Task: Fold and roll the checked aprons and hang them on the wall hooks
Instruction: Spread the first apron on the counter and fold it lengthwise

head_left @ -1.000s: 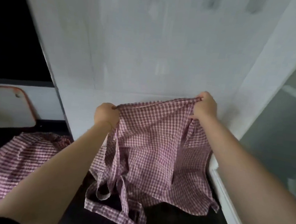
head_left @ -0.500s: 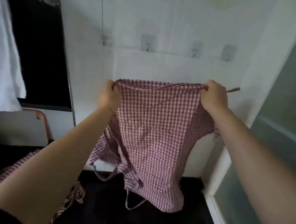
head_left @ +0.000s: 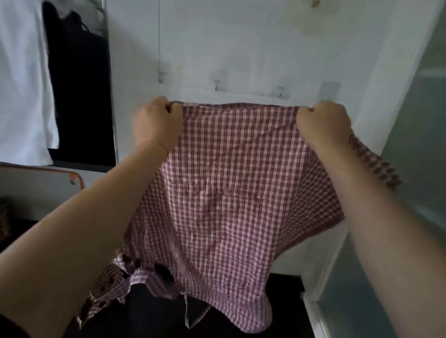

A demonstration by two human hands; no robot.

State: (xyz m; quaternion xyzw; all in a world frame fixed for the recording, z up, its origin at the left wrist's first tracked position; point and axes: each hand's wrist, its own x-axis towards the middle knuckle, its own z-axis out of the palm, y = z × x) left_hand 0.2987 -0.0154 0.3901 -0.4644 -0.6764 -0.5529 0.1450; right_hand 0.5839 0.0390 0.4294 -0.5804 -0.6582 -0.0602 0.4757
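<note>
Checked apron [head_left: 227,196]: red-and-white gingham, thin crinkled woven cloth, held spread in the air in front of the white wall [head_left: 229,33]; a stitched rectangular pocket seam shows at mid-cloth; lower hem crumpled, with a narrow strap loop hanging below it; the bottom-left folds are blurred and hard to read; the right-hand flap trails out behind the right forearm, partly hidden by it.

Left hand [head_left: 156,124]: at the apron's top-left corner, fingers curled tight on the edge; fingertips hidden in the cloth.

Right hand [head_left: 324,124]: at the apron's top-right corner, fingers likewise closed round the edge.

Wall hooks [head_left: 218,82]: a row of small metal hooks on clear adhesive squares, just above the apron's top edge; the rightmost is partly covered by the right hand; a further hook above is cut off by the frame.

White cloth [head_left: 11,66]: left of the apron, hanging flat, cut off at the frame edge; dark garment [head_left: 76,73] beside it, detail lost in shadow.

Frosted glass panel [head_left: 437,135]: right of the apron, smooth, greenish.

Dark surface [head_left: 160,326]: below the apron, matt black.
</note>
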